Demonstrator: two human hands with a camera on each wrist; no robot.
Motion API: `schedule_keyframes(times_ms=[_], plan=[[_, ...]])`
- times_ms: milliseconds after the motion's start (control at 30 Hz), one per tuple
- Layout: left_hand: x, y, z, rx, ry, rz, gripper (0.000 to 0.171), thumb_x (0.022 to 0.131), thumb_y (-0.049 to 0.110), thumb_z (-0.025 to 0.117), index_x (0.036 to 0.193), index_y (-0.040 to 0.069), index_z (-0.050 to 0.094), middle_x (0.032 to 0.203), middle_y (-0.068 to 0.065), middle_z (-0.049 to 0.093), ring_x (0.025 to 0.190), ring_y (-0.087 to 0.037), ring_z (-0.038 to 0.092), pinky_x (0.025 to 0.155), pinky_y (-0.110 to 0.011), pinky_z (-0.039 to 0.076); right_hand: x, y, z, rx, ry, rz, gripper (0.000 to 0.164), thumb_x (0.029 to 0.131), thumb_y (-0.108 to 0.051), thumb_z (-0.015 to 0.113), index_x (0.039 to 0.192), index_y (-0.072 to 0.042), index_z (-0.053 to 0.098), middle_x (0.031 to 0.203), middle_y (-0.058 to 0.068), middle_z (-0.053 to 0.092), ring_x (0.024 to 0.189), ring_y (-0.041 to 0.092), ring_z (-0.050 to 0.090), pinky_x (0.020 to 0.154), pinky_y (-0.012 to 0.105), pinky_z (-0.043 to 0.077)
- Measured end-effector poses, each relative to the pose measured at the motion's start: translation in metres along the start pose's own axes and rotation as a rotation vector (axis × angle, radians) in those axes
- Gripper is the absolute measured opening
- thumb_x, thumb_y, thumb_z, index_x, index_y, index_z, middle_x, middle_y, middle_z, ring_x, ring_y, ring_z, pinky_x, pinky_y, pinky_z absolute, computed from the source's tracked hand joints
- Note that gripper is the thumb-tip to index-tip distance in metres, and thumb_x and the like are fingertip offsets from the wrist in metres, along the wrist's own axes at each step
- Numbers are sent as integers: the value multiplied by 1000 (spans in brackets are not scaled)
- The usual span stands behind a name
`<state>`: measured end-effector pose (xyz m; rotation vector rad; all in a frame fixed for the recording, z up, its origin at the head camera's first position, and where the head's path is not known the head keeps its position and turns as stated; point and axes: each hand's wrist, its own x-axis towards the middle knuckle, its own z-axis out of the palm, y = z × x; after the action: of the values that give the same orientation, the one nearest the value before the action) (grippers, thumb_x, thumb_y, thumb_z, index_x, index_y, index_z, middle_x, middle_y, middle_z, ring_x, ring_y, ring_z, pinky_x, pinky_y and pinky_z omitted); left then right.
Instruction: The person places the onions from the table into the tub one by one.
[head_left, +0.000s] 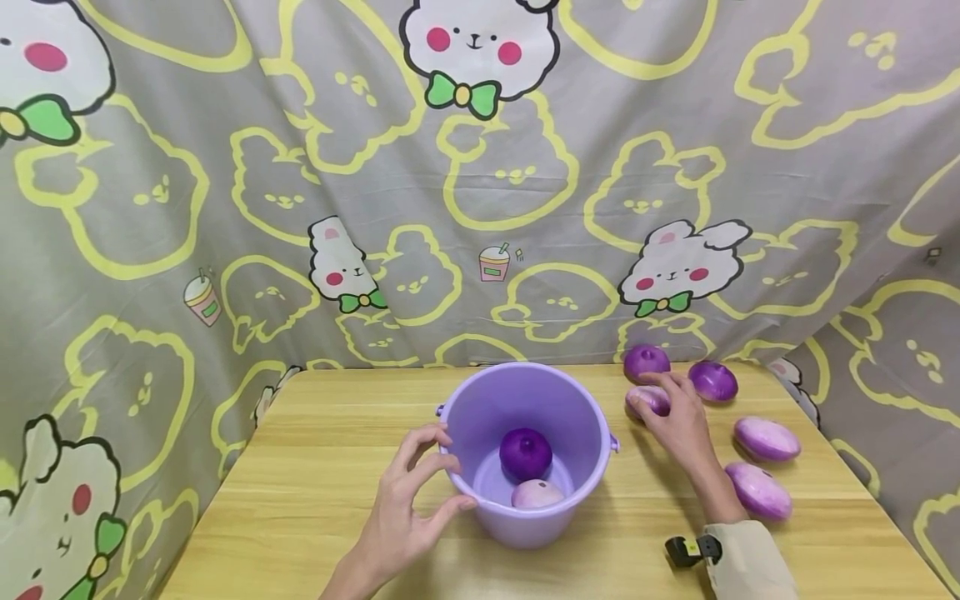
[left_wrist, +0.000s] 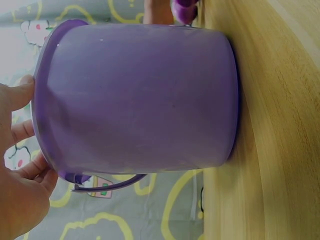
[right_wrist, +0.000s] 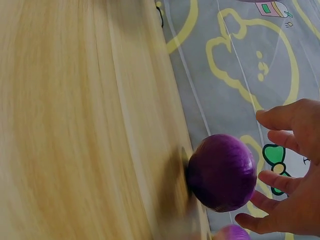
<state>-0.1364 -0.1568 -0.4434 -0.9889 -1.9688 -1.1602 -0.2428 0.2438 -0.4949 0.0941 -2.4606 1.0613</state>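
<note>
A lilac bucket stands on the table, its wall filling much of the left wrist view. My left hand holds its left rim with bent fingertips and thumb. Inside lie a dark purple onion-shaped piece with a knob and a pale mottled oval piece. My right hand reaches over a purple-and-white oval piece right of the bucket. In the right wrist view its fingers are spread above a dark round purple piece, some fingertips right at its surface.
Behind the right hand sit two dark purple pieces, one knobbed and one farther right. Two mottled ovals lie near the right edge, one farther back and one nearer. A patterned curtain hangs behind the wooden table.
</note>
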Motion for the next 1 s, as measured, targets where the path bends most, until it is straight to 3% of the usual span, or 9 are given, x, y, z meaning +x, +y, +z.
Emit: schedule_keyframes(times_ms=[567,1000], plan=[[1,0,1,4,6,14,27,85,25,85,100,12,67,122,-13,55,125,-36,54,117,-35,41,-1,7,6,-13,-50,61,48,91,-17,77,133,0,60,139,41,40,124,60,43,101,77,36],[0,-1,0,7,3,14,27,85,26,85,100,13,67,122,-13,56,125,-34,53,116,-33,41,-4,9,5,-43,-140,101,46,94,-19,75,134,-3,59,134,38,41,120,55,45,96,73,42]])
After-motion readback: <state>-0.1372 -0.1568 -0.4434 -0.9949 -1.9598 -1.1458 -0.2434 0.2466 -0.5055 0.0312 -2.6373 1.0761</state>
